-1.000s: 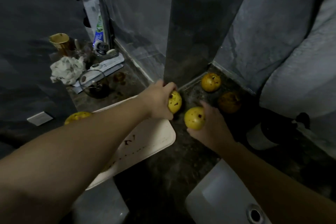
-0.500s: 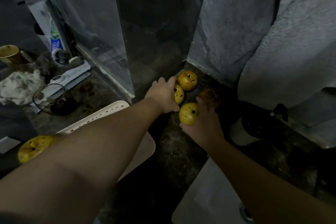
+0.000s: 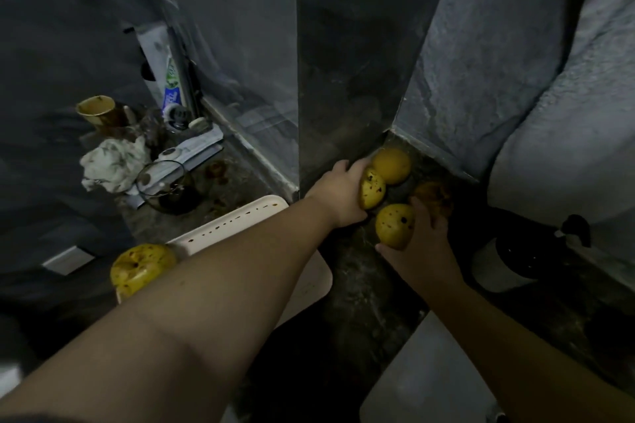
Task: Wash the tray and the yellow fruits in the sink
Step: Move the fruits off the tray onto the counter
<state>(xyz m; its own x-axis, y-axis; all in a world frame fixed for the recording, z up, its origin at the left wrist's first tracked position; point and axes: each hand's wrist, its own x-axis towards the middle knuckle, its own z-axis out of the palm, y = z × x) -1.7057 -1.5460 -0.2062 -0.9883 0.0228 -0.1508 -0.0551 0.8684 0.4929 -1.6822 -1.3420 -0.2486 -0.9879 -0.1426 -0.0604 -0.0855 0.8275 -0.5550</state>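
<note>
Left hand [image 3: 338,194] curls around a spotted yellow fruit [image 3: 371,188], oval, matte skin with dark flecks, holding it against the dark stone counter [image 3: 357,285]. Just beyond its fingertips, in the corner where the rough grey walls meet, sits a rounder, smoother yellow fruit [image 3: 392,165], touching the held one.

Right hand [image 3: 421,247] grips another speckled yellow fruit [image 3: 393,225], thumb under, fingers wrapped over the far side. Past those fingers lies a browner, duller fruit [image 3: 434,196]; whether they touch it cannot be told.

Under the left forearm lies the cream plastic tray [image 3: 240,221], flat, rounded corners, a row of small slots along its rim. A fifth yellow fruit [image 3: 142,268], blotched, rests at the tray's near-left corner.

Below the right wrist, a pale smooth sink rim [image 3: 422,371]. Right of the right hand stands a dark pump bottle [image 3: 522,256]. Far left of the left hand: a crumpled cloth [image 3: 111,163], a glass bowl [image 3: 163,187], and a toothpaste tube [image 3: 171,84].
</note>
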